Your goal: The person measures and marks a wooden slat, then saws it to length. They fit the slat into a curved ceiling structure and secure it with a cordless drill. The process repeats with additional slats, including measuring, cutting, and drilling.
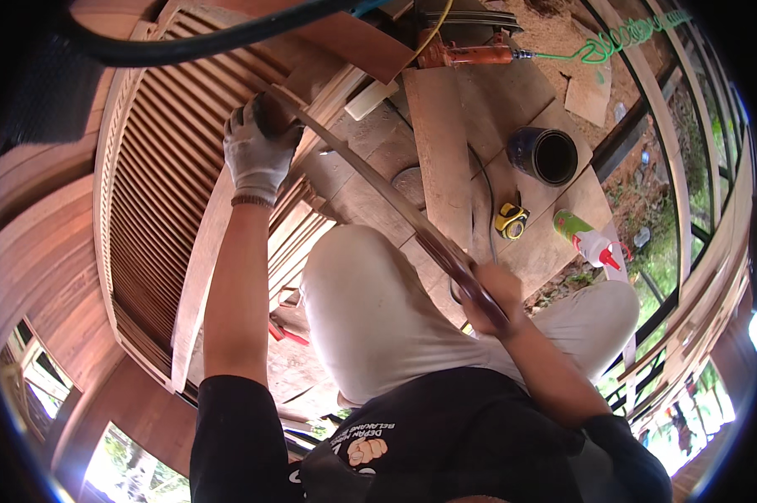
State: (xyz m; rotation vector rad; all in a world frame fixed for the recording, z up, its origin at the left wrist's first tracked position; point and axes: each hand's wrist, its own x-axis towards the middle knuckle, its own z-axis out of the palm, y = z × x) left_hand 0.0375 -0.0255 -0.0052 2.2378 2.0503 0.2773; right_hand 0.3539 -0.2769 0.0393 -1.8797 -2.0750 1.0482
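My left hand (263,152), in a grey-white glove, is closed at the edge of a slatted wooden panel (165,138). What its curled fingers grip is hidden. From beside it a long, narrow tool with a dark reddish-brown handle (470,283) runs slantwise to my right hand (497,295). My bare right hand, smeared by motion, is wrapped round that handle above my lap. The tool's thin brown length (380,184) passes over my raised left knee; whether it is a saw or another tool I cannot tell.
A dark open can (554,157), a yellow tape measure (511,221) and a green-and-white glue bottle (586,239) are at the right. A wide board (441,155) lies near an orange tool (479,55) with a green coiled hose (609,48). A black hose (219,46) crosses the top.
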